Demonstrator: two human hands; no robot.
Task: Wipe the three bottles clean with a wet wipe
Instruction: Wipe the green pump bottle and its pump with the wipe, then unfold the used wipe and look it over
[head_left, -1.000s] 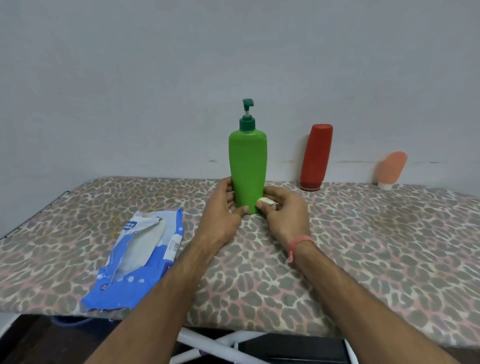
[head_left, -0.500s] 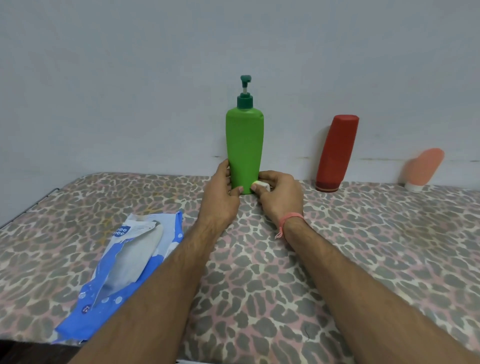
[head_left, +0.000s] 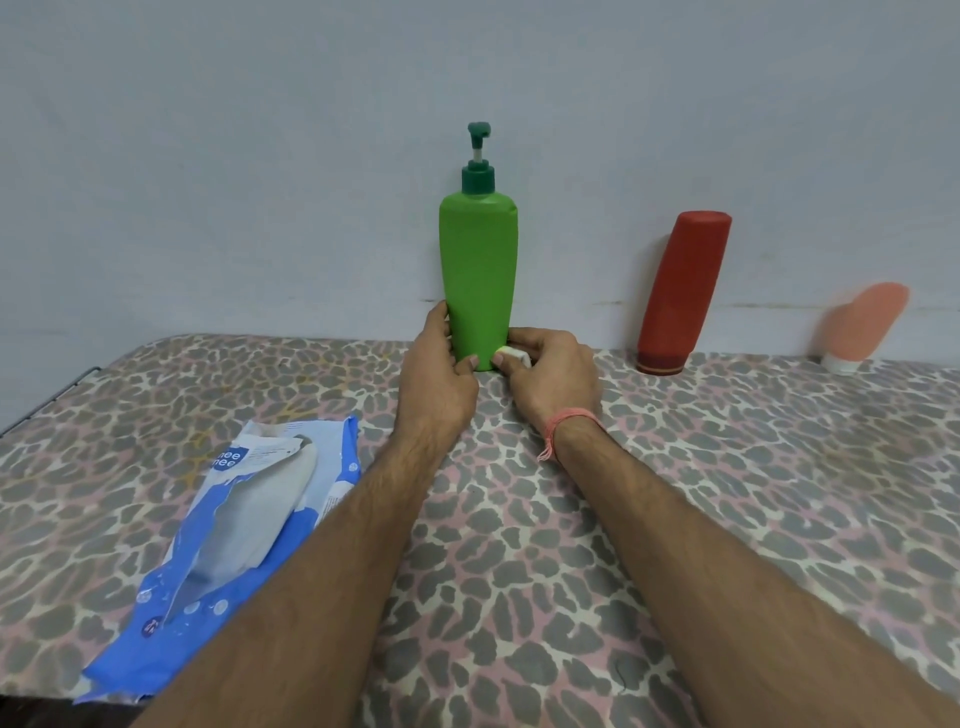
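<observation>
A tall green pump bottle (head_left: 478, 270) stands upright at the back of the table, close to the wall. My left hand (head_left: 435, 379) grips its base from the left, thumb across the front. My right hand (head_left: 550, 379) sits at the bottle's lower right and pinches a small folded white wet wipe (head_left: 513, 357) against the base. A red bottle (head_left: 681, 291) stands cap-down, leaning on the wall to the right. Farther right a small peach bottle (head_left: 863, 325) with a white cap leans on the wall too.
An opened blue and white wet-wipe pack (head_left: 244, 525) lies on the left of the leopard-print table cover (head_left: 727, 493), near the front edge. A grey wall (head_left: 260, 156) rises right behind the bottles. The table's left edge shows a metal rim (head_left: 47, 405).
Both hands have carried the green bottle away from me, from mid-table back toward the wall. The grip on bottle and wipe is unchanged. The view has shifted forward.
</observation>
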